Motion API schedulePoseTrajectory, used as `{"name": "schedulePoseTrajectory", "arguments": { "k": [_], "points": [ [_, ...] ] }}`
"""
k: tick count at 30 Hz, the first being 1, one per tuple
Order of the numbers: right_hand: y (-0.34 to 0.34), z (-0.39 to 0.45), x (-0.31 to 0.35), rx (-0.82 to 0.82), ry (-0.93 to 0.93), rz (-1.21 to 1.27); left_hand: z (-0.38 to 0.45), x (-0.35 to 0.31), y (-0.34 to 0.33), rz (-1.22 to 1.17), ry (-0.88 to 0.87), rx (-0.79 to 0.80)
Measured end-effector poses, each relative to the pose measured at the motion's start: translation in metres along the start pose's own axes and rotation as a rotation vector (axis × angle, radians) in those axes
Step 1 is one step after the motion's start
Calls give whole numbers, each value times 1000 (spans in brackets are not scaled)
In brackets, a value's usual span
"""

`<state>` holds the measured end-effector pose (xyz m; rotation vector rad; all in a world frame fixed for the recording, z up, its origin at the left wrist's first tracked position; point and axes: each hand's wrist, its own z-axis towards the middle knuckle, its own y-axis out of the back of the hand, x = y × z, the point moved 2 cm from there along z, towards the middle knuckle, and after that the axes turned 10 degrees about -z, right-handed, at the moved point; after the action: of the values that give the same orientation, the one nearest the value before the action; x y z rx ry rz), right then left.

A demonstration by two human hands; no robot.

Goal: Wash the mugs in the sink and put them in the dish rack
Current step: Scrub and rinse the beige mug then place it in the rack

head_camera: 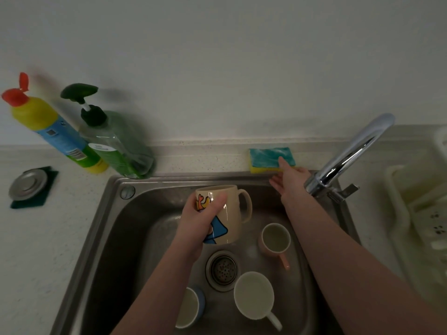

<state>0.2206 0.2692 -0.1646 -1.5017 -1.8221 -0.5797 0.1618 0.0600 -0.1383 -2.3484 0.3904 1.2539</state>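
Washing has barely begun: your white plastic dish rack (396,213) at the surface's right edge holds no mugs. Inside the steel sink (101,238), three mugs (254,294) wait while your left hand (200,223) grips the cream cartoon-printed mug (229,213). Your right hand (290,180), fingers straight, touches the blue-and-yellow sponge (268,157) at the back rim.

Dish rack (411,213) cut off at right edge, dim, contents unreadable. Blue mug (191,308) partly behind left forearm. Sink (101,238) front runs off bottom. Bottle labels too blurred to read. Cartoon on beige mug (225,213) half covered by left hand (200,218).
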Motion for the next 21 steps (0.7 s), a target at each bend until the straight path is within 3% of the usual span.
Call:
{"name": "schedulePoseTrajectory", "arguments": {
  "k": [4, 12, 15, 19, 21],
  "points": [
    [9, 14, -19, 71, -61, 82, -4, 0, -2, 3, 7, 5],
    [20, 2, -28, 12, -86, 40, -16, 1, -8, 19, 9, 24],
    [37, -19, -19, -161, 146, -203, -20, 1, -11, 41, -2, 41],
    [74, -45, 2, -450, 717, -575, -24, 0, -17, 56, -9, 62],
    [90, -46, 8, -594, 897, -741, -26, 0, -22, 50, -4, 70]
  ]
}}
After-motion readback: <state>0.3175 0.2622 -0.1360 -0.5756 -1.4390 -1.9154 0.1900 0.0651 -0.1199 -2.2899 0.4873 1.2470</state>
